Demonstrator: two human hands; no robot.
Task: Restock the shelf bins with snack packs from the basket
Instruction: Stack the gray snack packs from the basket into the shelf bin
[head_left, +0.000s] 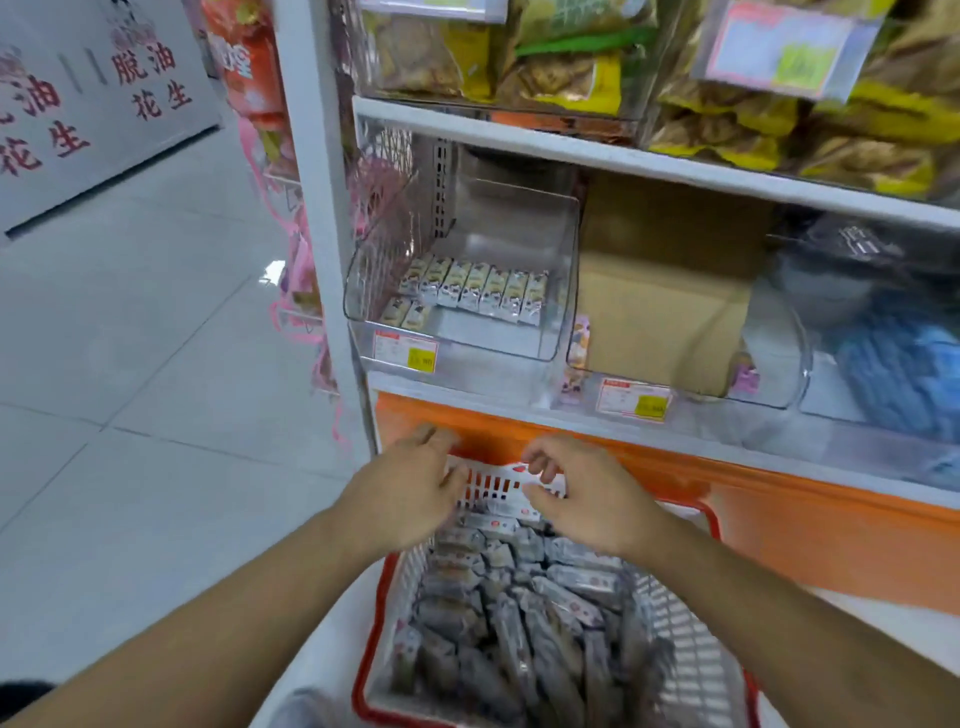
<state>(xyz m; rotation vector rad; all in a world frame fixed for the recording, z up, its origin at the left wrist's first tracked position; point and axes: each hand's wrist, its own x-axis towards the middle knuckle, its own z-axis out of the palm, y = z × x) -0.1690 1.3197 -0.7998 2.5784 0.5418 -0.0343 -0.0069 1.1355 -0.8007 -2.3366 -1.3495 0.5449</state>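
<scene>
A white basket with a red rim sits low in front of the shelf, filled with several grey snack packs. My left hand hovers over the basket's far left corner, fingers loose, holding nothing. My right hand hovers over the far end of the basket with fingers loosely curled and nothing visible in them. Above, a clear shelf bin holds a short row of small white snack packs standing along its back, with two more in front at the left.
A cardboard box fills the neighbouring clear bin. Blue packs lie in the bin further right. Yellow snack bags crowd the upper shelf. An orange panel runs below the shelf edge. Tiled floor lies to the left.
</scene>
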